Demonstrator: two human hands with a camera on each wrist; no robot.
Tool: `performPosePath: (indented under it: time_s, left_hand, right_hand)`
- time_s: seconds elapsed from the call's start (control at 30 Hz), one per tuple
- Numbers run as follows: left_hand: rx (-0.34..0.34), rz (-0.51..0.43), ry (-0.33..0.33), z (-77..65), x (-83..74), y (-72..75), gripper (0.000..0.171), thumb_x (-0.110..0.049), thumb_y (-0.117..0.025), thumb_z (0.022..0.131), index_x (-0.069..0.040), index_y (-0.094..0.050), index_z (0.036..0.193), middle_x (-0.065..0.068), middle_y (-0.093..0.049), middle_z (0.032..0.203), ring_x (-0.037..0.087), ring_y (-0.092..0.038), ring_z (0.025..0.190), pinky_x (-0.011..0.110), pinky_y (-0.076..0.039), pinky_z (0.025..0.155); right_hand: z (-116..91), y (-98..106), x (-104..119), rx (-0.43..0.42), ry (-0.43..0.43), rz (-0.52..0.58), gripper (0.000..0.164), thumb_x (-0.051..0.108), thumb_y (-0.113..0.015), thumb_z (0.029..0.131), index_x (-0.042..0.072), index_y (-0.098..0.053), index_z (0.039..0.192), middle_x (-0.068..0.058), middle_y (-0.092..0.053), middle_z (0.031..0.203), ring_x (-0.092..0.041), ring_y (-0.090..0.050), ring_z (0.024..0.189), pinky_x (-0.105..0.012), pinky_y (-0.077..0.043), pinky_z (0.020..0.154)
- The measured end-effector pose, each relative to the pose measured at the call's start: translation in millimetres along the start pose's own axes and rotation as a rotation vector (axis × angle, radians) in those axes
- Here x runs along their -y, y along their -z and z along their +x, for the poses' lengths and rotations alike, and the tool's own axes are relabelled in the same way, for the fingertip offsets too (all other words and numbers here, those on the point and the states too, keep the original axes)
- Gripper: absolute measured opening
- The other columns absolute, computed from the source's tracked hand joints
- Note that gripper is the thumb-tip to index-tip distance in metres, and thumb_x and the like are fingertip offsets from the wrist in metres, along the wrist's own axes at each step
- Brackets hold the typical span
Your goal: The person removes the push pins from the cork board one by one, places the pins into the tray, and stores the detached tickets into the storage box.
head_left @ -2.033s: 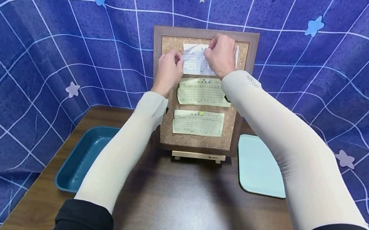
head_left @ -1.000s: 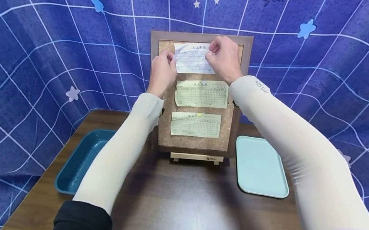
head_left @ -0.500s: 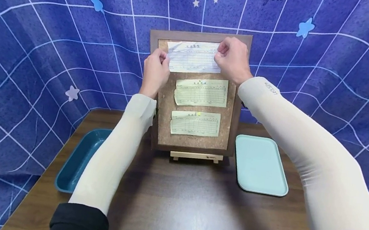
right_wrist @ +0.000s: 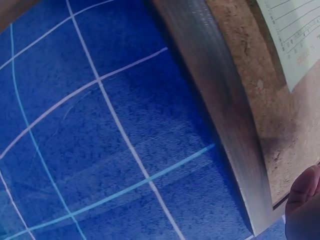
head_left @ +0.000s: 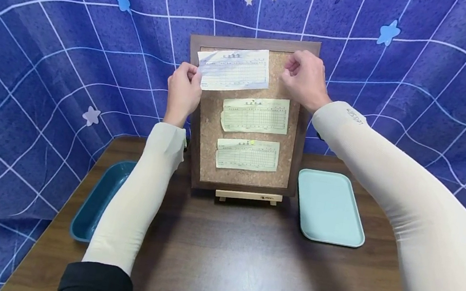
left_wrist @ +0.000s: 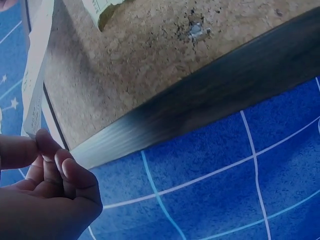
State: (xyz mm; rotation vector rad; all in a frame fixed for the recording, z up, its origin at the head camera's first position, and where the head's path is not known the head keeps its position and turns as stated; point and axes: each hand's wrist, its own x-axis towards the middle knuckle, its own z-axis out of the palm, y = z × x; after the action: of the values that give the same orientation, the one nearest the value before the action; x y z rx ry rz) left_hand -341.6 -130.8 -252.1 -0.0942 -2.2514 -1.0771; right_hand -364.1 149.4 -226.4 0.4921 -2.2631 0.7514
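My left hand (head_left: 184, 87) pinches the lower left corner of a white printed form slip (head_left: 234, 69), which tilts in front of the top of a framed cork board (head_left: 250, 180). In the left wrist view, thumb and fingertips meet at the slip's corner (left_wrist: 36, 112), and the sheet stands off the cork. Apart from the slip's right edge, my right hand (head_left: 307, 79) is at the board's upper right, fingers curled with the tips together; I cannot tell whether something small is between them. Two greenish form slips, a middle one (head_left: 255, 118) and a lower one (head_left: 246, 158), hang below.
A small yellow pin (head_left: 252, 142) marks the lower slip's top. The board leans on a wooden easel (head_left: 248, 196) on the brown table (head_left: 252, 266). A deep teal tray (head_left: 80, 223) stands left, a flat pale mint tray (head_left: 331, 207) right. A blue patterned curtain (head_left: 114, 71) hangs behind.
The white slip has shifted left with my left hand and come away from my right hand. My right hand has moved right, toward the board's frame.
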Motion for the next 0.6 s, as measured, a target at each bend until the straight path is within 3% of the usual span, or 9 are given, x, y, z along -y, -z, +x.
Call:
performPosePath:
  time_s: [0.4,0.6]
  left_hand:
    - [-0.013,-0.016,0.000,-0.9,4.0,14.8,0.020,-0.015,-0.049,0.096,0.000,-0.062,0.103,0.007,-0.058,0.085,0.019,-0.051,0.077,0.028,-0.039,0.071]
    - [-0.028,-0.006,-0.013,-0.8,4.1,21.3,0.020,-0.014,-0.050,0.096,-0.001,-0.062,0.104,0.006,-0.058,0.083,0.018,-0.051,0.075,0.027,-0.038,0.070]
  right_hand:
    - [-1,15,-13,-0.065,-0.007,-0.013,0.008,0.005,-0.058,0.079,0.000,-0.063,0.082,-0.010,-0.060,0.081,-0.016,-0.053,0.071,-0.022,-0.038,0.068]
    - [-3,22,-19,-0.056,-0.008,-0.025,0.007,0.004,-0.057,0.079,-0.001,-0.062,0.081,-0.010,-0.060,0.080,-0.015,-0.052,0.070,-0.023,-0.038,0.069]
